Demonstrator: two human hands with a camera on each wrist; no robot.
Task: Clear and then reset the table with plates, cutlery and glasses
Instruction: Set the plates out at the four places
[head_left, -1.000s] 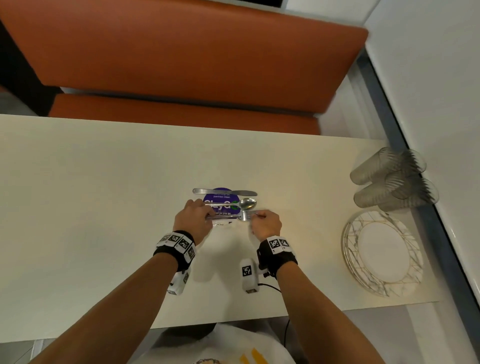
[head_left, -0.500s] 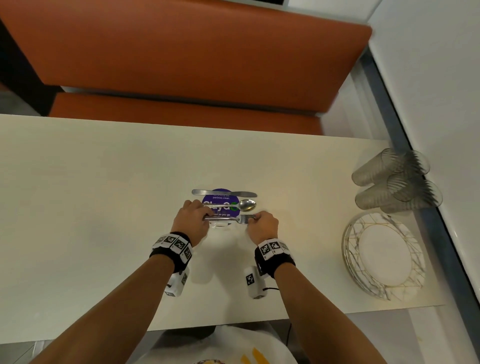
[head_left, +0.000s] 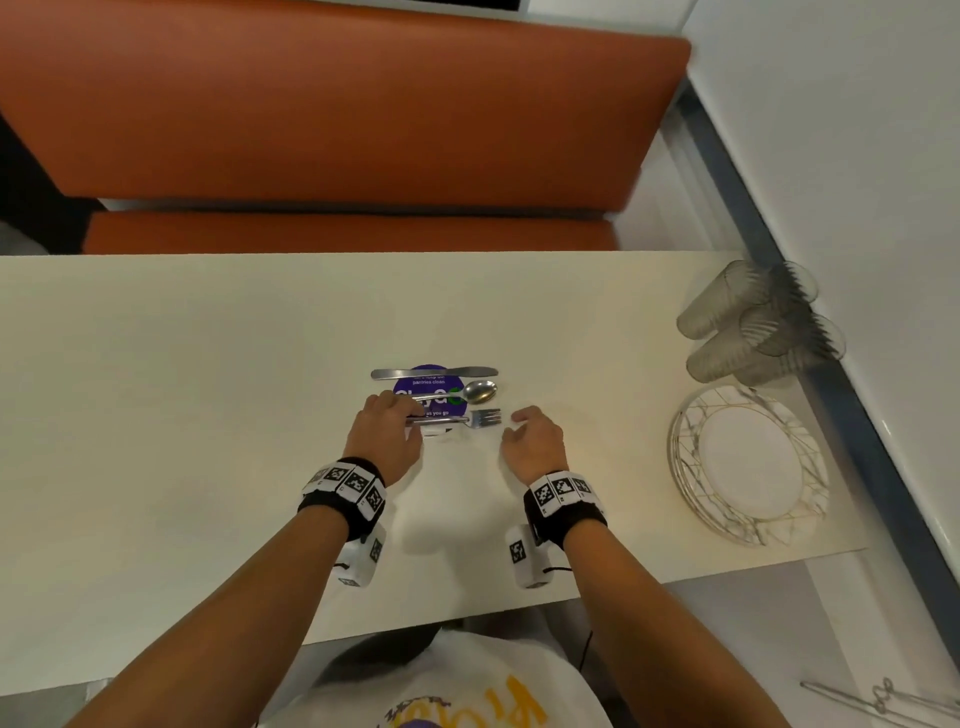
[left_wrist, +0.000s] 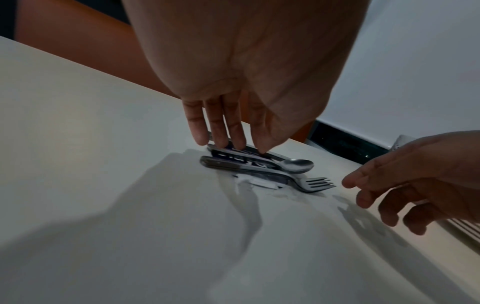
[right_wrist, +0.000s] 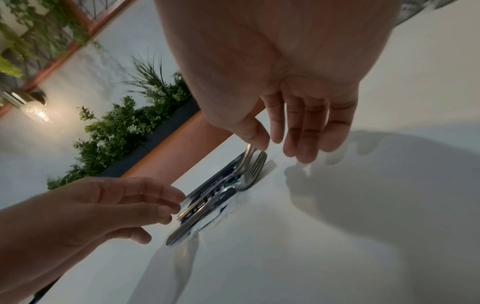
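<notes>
A knife, a spoon and a fork lie side by side across a round purple sticker in the middle of the cream table. My left hand rests with straight fingers on the handle ends; its fingertips touch the spoon and knife handles, while the fork lies just in front. My right hand hovers with relaxed fingers, holding nothing, just right of the fork tines.
A stack of white and gold plates sits at the table's right end, with several ribbed glasses lying on their sides behind it. An orange bench runs along the far side, and a wall along the right.
My right hand let go of the fork's head and drew back to the right. The left hand stays at the handles, and the fork now lies on the table.
</notes>
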